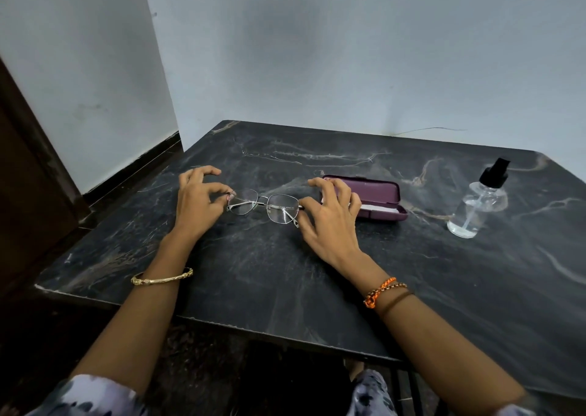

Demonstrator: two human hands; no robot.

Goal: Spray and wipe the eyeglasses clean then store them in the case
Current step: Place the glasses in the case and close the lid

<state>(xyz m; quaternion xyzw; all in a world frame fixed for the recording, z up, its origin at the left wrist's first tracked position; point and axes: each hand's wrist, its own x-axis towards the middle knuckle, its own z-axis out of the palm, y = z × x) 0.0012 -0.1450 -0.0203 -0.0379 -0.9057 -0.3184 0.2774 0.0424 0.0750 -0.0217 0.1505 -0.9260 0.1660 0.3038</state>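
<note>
Thin metal-framed eyeglasses [264, 208] are held just above the dark marble table [475, 288], lenses facing me and temples folded. My left hand [198, 201] pinches the frame's left corner between thumb and forefinger. My right hand [329, 217] pinches the right corner, its other fingers spread. Right behind my right hand lies a purple glasses case [377, 198], open, with a pale lining or cloth showing inside. A clear spray bottle [480, 204] with a black pump head stands at the right, apart from both hands.
The table stands in a corner, with a pale wall [348, 51] behind it and to its left. A dark wooden door or panel [28, 177] is at the far left. The table's near edge runs just below my forearms.
</note>
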